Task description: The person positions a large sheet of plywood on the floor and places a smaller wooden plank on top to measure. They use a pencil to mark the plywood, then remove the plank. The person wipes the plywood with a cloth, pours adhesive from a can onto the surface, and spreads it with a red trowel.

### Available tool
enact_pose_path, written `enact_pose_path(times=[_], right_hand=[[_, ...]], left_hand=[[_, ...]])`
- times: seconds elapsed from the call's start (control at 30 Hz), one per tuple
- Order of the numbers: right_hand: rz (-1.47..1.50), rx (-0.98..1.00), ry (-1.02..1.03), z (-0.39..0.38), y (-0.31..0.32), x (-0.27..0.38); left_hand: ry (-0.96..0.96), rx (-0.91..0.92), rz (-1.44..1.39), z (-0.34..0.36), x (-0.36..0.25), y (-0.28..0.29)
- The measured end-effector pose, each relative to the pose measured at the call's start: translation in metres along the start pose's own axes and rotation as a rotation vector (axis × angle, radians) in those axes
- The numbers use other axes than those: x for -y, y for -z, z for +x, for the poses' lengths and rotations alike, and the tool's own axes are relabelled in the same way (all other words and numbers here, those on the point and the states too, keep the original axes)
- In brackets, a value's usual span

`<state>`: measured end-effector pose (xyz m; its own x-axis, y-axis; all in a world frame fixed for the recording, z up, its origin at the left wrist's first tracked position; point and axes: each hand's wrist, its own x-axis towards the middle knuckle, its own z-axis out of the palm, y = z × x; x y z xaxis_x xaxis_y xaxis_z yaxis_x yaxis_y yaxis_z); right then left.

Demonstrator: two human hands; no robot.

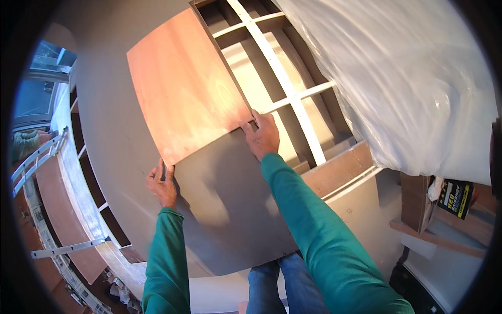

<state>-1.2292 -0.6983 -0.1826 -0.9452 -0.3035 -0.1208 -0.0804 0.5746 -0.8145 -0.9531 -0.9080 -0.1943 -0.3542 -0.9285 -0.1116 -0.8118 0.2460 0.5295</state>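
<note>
A thin reddish wooden panel [189, 86] lies on a larger dark grey sheet [235, 183], beside a frame with open compartments. My left hand [163, 184] grips the panel's near left corner, with thumb and fingers at its edge. At the near right corner, my right hand [263, 136] grips the panel next to the frame's edge. Both arms, in green sleeves, reach forward from the lower edge. The undersides of the fingers are partly hidden.
White strips [293, 99] cross the open frame at the right. Clear plastic sheeting [402, 78] drapes beyond it. A ladder [39, 157] stands at the left, near another person's sleeve [29, 144]. A black and yellow box [455, 198] sits at the lower right.
</note>
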Motion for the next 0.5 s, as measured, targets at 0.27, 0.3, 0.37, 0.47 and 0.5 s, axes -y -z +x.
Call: enact_pose_path(times=[0.27,0.3,0.37,0.47,0.5], right_hand=[[0.040,-0.033,-0.088,0.013,-0.005,-0.002],[0.049,-0.037,-0.101,0.012,-0.006,-0.001],[0.047,-0.049,-0.088,0.011,-0.005,0.000],[0.004,0.003,-0.123,0.007,0.002,0.001],[-0.003,-0.004,-0.120,0.007,0.001,0.002]], left_hand=[[-0.067,0.059,-0.096,0.003,-0.006,-0.001],[-0.060,0.068,-0.094,0.003,-0.005,-0.001],[-0.010,0.080,-0.116,0.000,-0.012,-0.001],[0.042,0.084,-0.096,-0.003,-0.020,0.001],[0.056,0.084,-0.081,-0.003,-0.021,0.003]])
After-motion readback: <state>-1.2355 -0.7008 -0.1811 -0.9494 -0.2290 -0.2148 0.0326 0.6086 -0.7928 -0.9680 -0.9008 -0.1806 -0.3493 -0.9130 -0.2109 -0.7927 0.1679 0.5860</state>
